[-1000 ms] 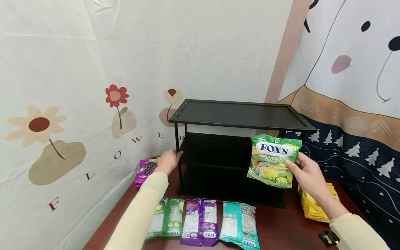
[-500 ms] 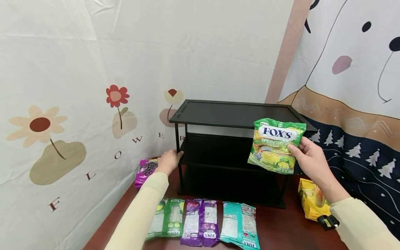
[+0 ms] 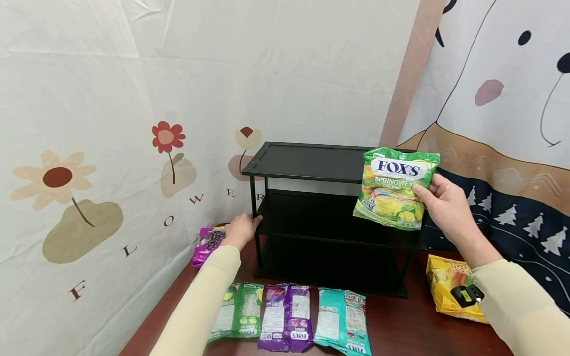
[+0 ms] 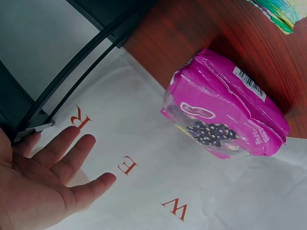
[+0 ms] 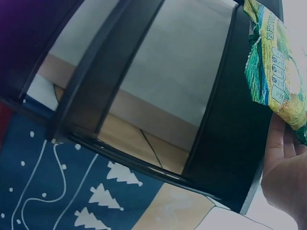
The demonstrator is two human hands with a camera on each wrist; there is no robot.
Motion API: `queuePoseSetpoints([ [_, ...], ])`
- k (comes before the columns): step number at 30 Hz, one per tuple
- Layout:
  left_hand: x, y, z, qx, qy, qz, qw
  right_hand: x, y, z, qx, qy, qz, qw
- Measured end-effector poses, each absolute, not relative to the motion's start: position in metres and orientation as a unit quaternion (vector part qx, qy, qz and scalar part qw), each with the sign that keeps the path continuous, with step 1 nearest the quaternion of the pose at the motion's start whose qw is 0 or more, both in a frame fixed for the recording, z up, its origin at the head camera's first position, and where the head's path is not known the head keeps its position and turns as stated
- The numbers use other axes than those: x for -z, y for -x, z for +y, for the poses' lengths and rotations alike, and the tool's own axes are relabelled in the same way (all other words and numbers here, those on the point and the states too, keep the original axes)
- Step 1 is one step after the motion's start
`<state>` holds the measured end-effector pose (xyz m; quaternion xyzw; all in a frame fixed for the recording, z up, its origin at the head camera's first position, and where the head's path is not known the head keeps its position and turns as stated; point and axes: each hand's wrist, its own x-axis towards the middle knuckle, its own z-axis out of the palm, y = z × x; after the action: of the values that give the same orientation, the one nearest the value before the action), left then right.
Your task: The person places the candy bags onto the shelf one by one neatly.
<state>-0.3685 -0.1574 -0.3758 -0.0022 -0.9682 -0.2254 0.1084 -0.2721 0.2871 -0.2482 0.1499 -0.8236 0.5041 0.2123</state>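
Note:
My right hand (image 3: 450,210) pinches the right edge of a green FOX'S Spring Tea candy bag (image 3: 392,195), thumb across its front. The bag is upright before the right part of a black tiered shelf rack (image 3: 307,160), its top edge around the height of the top shelf. In the right wrist view the bag's side (image 5: 276,62) shows above my fingers. At the left front post my left hand (image 3: 240,231) holds the rack near the middle shelf. Its other fingers (image 4: 79,155) spread loosely in the left wrist view; the thumb is hidden there.
Green (image 3: 242,309), purple (image 3: 285,316) and teal (image 3: 342,319) candy bags lie before the rack. A magenta bag (image 3: 207,244) stands left, partly behind my left hand. A yellow bag (image 3: 450,287) stands right, under my right wrist. Printed cloth (image 3: 111,99) hangs close behind.
My right hand has raised the green candy bag from in front of the middle shelf to the top shelf's height, drifting slightly right. My left hand has stayed at the post.

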Motion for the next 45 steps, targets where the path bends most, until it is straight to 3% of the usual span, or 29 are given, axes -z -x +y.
queuePoseSetpoints([
  [10, 0.374, 0.366, -0.157, 0.224, 0.002, -0.969, 0.109, 0.222, 0.282, 0.284, -0.599, -0.157, -0.762, 0.188],
  [29, 0.377, 0.367, -0.157, 0.225, 0.004, -0.969, 0.107, 0.19, 0.317, 0.283, -0.5, -0.025, -0.851, 0.16],
  [37, 0.379, 0.367, -0.154, 0.228, 0.008, -0.968, 0.104, 0.183, 0.324, 0.289, -0.304, 0.025, -0.929, 0.21],
  [45, 0.376, 0.367, -0.158, 0.23, 0.007, -0.966, 0.115, 0.188, 0.312, 0.287, -0.291, -0.04, -0.919, 0.262],
])
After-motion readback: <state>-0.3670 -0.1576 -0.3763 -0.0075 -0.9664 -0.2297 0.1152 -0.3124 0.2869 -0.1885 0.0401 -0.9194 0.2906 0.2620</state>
